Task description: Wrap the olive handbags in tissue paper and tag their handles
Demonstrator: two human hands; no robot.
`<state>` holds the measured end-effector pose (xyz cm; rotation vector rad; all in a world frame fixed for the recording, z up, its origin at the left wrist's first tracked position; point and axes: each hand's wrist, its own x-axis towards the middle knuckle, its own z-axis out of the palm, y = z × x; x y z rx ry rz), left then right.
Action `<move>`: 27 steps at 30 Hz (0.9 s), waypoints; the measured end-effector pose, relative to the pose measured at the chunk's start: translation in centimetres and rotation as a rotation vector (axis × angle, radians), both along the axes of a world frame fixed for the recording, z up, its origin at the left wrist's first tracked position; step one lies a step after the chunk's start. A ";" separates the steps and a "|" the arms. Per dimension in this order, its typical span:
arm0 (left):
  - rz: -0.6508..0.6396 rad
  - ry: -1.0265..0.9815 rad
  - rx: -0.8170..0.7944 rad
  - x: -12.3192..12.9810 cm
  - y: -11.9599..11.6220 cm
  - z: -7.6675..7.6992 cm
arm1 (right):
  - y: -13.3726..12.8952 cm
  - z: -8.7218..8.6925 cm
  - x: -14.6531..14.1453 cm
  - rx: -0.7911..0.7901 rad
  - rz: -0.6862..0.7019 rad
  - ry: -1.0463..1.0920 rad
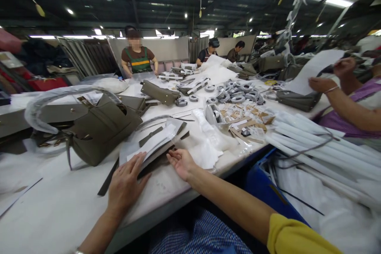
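Observation:
Flat olive leather strips or panels (pixel 182 127) lie at the table's near side, partly covered by a white sheet (pixel 154 143) and clear plastic. My left hand (pixel 126 184) rests on the near end of this stack, fingers stretched out and thumb apart. Palm turned up, my right hand (pixel 182 163) has its fingers loosely bent at the stack's right edge; I cannot tell whether the fingertips touch it. A dark strap (pixel 108 176) lies beside my left hand. Left of the stack stands an olive handbag (pixel 102 131), its handle (pixel 38 109) wrapped in plastic.
Wrapped grey rings (pixel 238 91), a pile of tags and small parts (pixel 244 119) and another olive bag (pixel 160 92) cover the table (pixel 74 210). At right are white tubes (pixel 315 147) and a blue bin (pixel 262 182). A co-worker's hands (pixel 324 83) hold white sheeting; several other people work behind.

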<state>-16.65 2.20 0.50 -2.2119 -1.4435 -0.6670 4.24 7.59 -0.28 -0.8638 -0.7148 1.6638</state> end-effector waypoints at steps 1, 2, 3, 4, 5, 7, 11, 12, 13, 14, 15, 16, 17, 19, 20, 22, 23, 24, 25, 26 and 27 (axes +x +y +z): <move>0.025 -0.013 0.016 0.0 0.0 -0.1 | 0.2 0.3 -0.3 -0.005 -0.001 0.004; 0.049 -0.024 0.033 -0.1 0.0 -0.1 | 0.4 0.7 -0.5 -0.023 -0.001 0.017; 0.071 -0.033 0.046 -0.2 0.1 -0.2 | 0.6 1.2 -0.4 -0.033 0.017 0.016; 0.087 -0.039 0.057 -0.3 0.1 -0.4 | 0.8 1.7 0.1 -0.011 0.059 -0.026; 0.094 -0.042 0.062 -0.4 0.1 -0.5 | 1.0 2.1 1.0 0.054 0.112 -0.127; 0.084 -0.042 0.065 -0.6 0.2 -0.8 | 1.5 3.1 4.0 0.325 0.197 -0.521; 0.047 -0.028 0.064 -0.6 0.4 -1.3 | 3.8 5.1 12.3 0.913 0.166 -1.580; 0.046 -0.030 0.064 -0.5 0.4 -1.4 | 4.5 5.6 14.1 0.945 0.161 -1.761; 0.049 -0.035 0.063 -0.5 0.5 -1.4 | 5.2 6.0 15.5 0.942 0.168 -1.880; 0.053 -0.041 0.062 -0.4 0.5 -1.4 | 5.9 6.3 16.7 0.920 0.179 -1.955; 0.057 -0.047 0.064 -0.4 0.5 -1.4 | 6.4 6.4 17.5 0.889 0.193 -1.993; 0.061 -0.051 0.067 -0.4 0.5 -1.3 | 6.9 6.5 18.0 0.856 0.212 -2.015; 0.062 -0.052 0.072 -0.4 0.5 -1.3 | 7.4 6.5 18.3 0.827 0.231 -2.041; 0.062 -0.047 0.083 -0.4 0.4 -1.3 | 7.9 6.4 18.5 0.770 0.245 -2.084; 0.061 -0.044 0.087 -0.5 0.4 -1.3 | 8.2 6.4 18.4 0.746 0.237 -2.098; 0.064 -0.042 0.091 -0.6 0.3 -1.4 | 8.4 6.7 18.3 0.714 0.208 -2.111; 0.062 -0.044 0.091 -0.6 0.3 -1.4 | 8.4 7.1 18.2 0.703 0.194 -2.112; 0.061 -0.048 0.090 -0.7 0.4 -1.5 | 8.4 7.5 18.1 0.697 0.180 -2.111; 0.059 -0.054 0.088 -0.7 0.4 -1.5 | 8.2 8.0 18.0 0.697 0.166 -2.106; 0.058 -0.059 0.085 -0.7 0.4 -1.6 | 7.8 8.5 17.8 0.700 0.152 -2.099; 0.058 -0.065 0.083 -0.8 0.4 -1.6 | 7.2 8.9 17.5 0.708 0.138 -2.090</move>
